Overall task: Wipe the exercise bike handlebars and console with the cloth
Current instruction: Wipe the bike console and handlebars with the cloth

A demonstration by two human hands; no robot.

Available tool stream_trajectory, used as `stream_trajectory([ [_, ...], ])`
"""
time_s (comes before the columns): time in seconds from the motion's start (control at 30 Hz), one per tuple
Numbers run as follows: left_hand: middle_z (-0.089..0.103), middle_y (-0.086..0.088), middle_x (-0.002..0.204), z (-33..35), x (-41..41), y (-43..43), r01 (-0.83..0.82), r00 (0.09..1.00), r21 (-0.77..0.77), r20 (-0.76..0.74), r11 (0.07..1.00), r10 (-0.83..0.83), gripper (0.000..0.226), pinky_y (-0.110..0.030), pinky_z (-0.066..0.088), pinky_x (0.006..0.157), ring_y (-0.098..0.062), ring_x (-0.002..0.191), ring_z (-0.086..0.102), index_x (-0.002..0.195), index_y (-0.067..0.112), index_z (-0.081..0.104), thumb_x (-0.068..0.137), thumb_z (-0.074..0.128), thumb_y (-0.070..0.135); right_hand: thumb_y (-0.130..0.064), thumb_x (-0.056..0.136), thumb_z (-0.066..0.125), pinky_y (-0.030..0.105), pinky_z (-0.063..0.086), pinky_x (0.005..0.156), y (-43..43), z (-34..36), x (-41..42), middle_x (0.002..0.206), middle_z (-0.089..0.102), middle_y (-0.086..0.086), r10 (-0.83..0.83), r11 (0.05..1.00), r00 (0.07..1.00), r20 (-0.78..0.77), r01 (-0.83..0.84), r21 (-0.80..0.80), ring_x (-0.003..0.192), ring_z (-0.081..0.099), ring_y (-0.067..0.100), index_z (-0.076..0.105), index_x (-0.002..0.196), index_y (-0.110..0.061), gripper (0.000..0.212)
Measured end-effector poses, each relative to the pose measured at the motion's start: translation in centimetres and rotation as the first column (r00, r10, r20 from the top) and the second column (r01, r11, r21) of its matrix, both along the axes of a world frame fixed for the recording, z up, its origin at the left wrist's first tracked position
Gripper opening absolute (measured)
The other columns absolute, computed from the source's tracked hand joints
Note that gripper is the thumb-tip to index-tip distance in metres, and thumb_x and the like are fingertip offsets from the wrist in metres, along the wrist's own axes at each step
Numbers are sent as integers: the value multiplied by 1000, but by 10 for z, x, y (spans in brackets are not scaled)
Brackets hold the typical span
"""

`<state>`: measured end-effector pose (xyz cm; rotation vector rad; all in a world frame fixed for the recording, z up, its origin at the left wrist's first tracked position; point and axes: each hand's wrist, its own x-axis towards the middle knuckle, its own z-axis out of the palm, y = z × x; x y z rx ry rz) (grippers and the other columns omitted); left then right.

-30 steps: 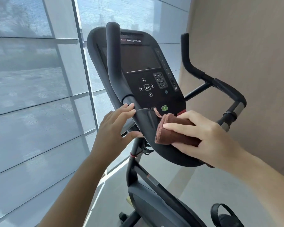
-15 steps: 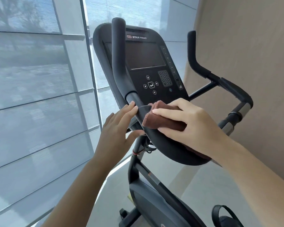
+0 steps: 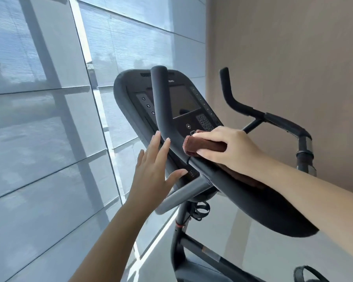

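I am looking down at a dark exercise bike beside a tall window. My right hand [image 3: 230, 151] is closed around a folded brown cloth [image 3: 204, 146], thumb under and fingers over, pressing it onto the near handlebar [image 3: 167, 123] where the bar bends up in front of the console [image 3: 183, 102]. That grip probably keeps the cloth bunched so it drags along the bar. My left hand [image 3: 153, 169] is spread wide and holds nothing; its fingertips rest against the outer side of the same bar and its thumb touches the frame below, likely to steady the bike. The far handlebar [image 3: 253, 110] stands well apart on the right, untouched.
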<state>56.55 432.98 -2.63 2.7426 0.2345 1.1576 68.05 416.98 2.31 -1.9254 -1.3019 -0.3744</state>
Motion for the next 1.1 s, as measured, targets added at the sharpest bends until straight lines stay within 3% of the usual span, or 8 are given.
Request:
stream_trajectory([
  [0.17, 7, -4, 153, 6, 16, 18, 89, 996, -25, 10, 996, -89, 85, -33, 17, 108, -24, 138, 22, 143, 5, 22, 77, 47, 53, -29, 79, 68, 19, 39, 91, 22, 5, 0, 105, 65, -6, -31, 996, 1000, 1, 31, 84, 97, 58, 8, 62, 115, -33, 37],
  [0.43, -4, 9, 150, 25, 31, 37, 118, 992, 15, 42, 993, -119, 114, -34, 17, 108, -18, 138, 17, 145, 9, 12, 57, 46, 73, -24, 86, 60, 16, 40, 94, 95, 66, 31, 116, 60, 7, 68, 817, 983, -172, 44, 575, 103, 56, 8, 57, 121, -22, 36],
  [0.53, -9, 16, 149, 25, 34, 39, 113, 993, 9, 36, 994, -113, 116, -33, 18, 108, 3, 133, 5, 143, 13, 3, 55, 50, 74, -23, 85, 62, 1, 35, 82, 119, 81, 39, 111, 56, 8, 98, 808, 990, -98, -22, 589, 91, 52, 2, 57, 112, -20, 27],
  [0.67, -12, 23, 148, 20, 35, 39, 116, 992, -35, 46, 993, -115, 111, -24, 20, 106, 19, 130, -9, 138, 28, -6, 55, 51, 75, -21, 83, 65, 10, 39, 86, 109, 48, 45, 106, 59, 7, 216, 865, 971, -105, -140, 482, 95, 56, 5, 61, 107, -19, 25],
  [0.8, 2, 9, 152, 16, 40, 39, 119, 989, -33, 95, 992, -116, 110, -29, 26, 107, 2, 137, 6, 141, 16, 8, 57, 56, 68, -25, 79, 70, 12, 38, 85, 58, 0, 53, 95, 61, -5, 390, 917, 913, -120, -372, 145, 91, 56, -1, 61, 93, -44, 25],
  [0.87, 8, 4, 151, 15, 40, 38, 113, 986, -23, 126, 993, -110, 109, -35, 29, 106, -3, 136, 12, 140, 11, 14, 58, 60, 66, -31, 76, 68, 9, 37, 85, 49, -4, 53, 94, 60, -8, 395, 914, 918, -46, -387, 125, 94, 56, -1, 62, 95, -45, 25],
  [1.0, 17, -4, 150, 20, 35, 35, 31, 993, 52, 108, 998, -37, 108, -47, 32, 102, -19, 134, 26, 139, 1, 27, 62, 50, 73, -27, 78, 69, 7, 37, 85, 80, 33, 46, 100, 61, -1, 348, 832, 937, -30, -294, 471, 94, 56, -1, 62, 98, -34, 22],
  [1.1, 21, -5, 147, 22, 32, 34, 28, 993, 66, 116, 997, -35, 106, -43, 31, 101, -22, 132, 29, 136, -2, 34, 61, 53, 70, -20, 81, 67, 3, 34, 84, 112, 77, 44, 103, 55, 7, 281, 774, 957, -64, -187, 606, 90, 52, -3, 63, 100, -25, 20],
])
